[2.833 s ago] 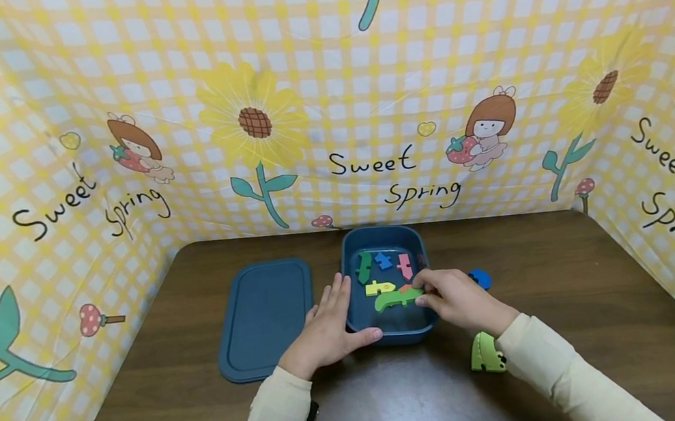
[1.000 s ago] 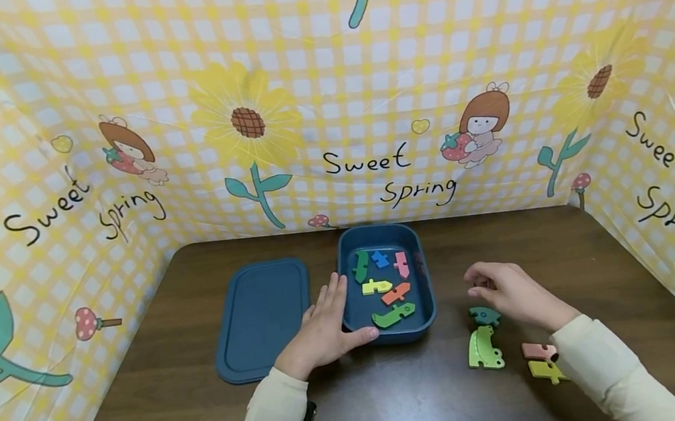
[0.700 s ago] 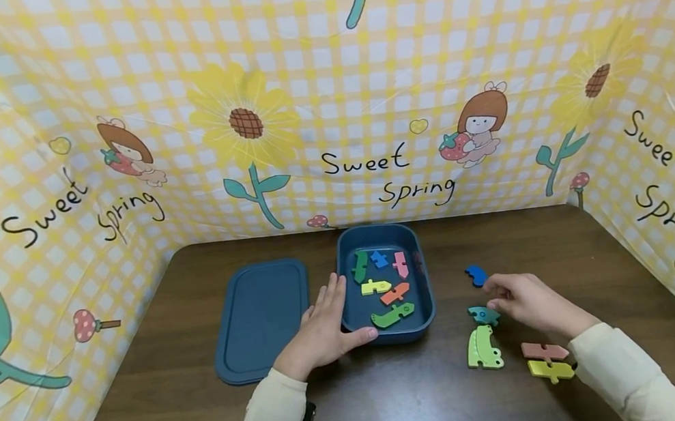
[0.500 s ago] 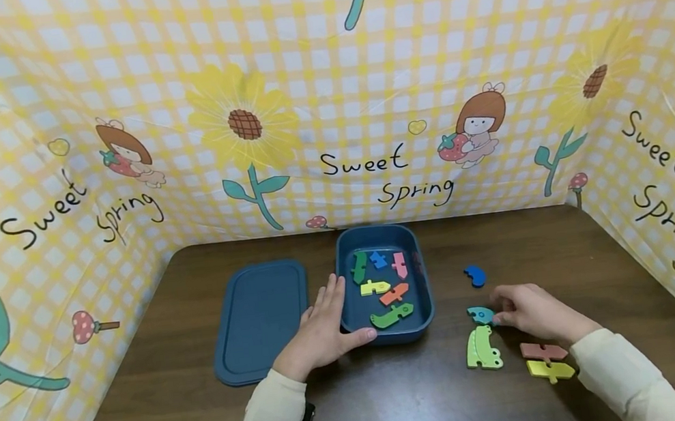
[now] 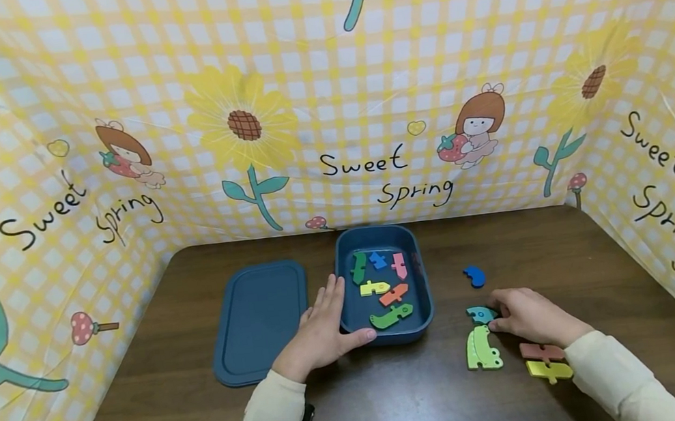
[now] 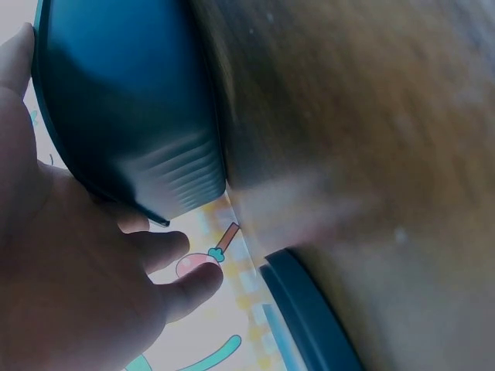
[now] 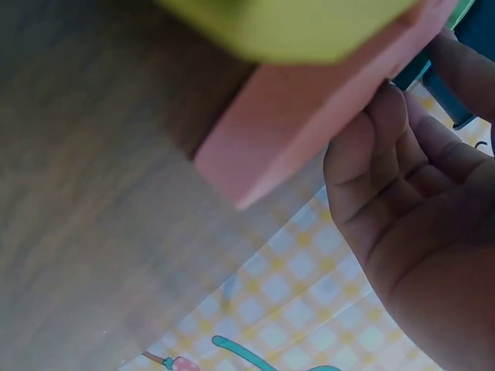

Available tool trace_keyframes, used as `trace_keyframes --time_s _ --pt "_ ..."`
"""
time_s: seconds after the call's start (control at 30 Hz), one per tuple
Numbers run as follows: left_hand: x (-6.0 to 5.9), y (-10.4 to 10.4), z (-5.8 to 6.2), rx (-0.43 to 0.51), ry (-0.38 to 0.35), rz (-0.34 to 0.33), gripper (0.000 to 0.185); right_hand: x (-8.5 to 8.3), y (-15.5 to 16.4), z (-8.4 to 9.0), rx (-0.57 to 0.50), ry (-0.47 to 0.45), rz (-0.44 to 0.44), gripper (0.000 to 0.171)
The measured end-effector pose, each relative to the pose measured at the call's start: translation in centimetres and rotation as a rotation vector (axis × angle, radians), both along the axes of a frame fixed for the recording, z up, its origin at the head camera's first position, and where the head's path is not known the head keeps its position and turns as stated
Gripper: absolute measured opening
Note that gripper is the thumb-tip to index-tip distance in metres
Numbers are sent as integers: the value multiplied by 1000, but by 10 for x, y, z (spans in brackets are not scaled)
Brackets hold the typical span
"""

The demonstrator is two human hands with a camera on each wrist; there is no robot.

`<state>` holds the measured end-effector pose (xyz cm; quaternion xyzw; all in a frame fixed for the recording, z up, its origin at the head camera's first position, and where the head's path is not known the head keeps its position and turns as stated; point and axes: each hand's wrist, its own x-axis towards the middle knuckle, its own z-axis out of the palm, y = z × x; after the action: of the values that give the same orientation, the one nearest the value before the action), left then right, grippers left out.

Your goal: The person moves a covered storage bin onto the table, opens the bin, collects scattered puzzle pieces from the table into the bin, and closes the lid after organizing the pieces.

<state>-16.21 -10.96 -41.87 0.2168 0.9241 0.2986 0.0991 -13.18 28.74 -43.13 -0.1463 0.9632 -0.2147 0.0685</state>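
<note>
My left hand [image 5: 316,333] rests against the left wall of the dark blue box [image 5: 424,307], its fingers straight and thumb over the front rim. The left wrist view shows those fingers along the box's outer side. My right hand [image 5: 530,314] pinches the right end of a teal puzzle piece [image 5: 479,315] between thumb and fingers, low over the table. Just in front of that piece lies a light green, crocodile-like piece [image 5: 480,350] with eyes. Inside the box are a green wavy piece [image 5: 392,316], an orange piece [image 5: 393,294], a yellow piece [image 5: 374,288] and several others.
A dark blue lid [image 5: 259,323] lies flat left of the box. Behind the right hand is a blue curved piece [image 5: 475,276]. A pink piece [image 5: 542,352] and a yellow piece [image 5: 550,371] lie beside the right sleeve. Checked cloth [image 5: 338,100] walls the table's back and sides.
The green wavy piece, earlier in my right hand, now lies in the box's front. That hand has moved right, out of the box, and down onto the teal piece. The left hand stays put.
</note>
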Motion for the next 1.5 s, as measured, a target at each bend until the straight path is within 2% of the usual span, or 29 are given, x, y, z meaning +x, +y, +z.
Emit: trace_keyframes --time_s 0.27,0.77,1.5 --pt "-1 0 -1 -4 4 4 110 3 2 -2 6 62 21 14" --pt "-1 0 0 -1 3 -6 111 4 2 4 -11 70 -6 12" --pt "1 0 3 -14 -14 -1 113 -7 -2 17 -59 88 7 11"
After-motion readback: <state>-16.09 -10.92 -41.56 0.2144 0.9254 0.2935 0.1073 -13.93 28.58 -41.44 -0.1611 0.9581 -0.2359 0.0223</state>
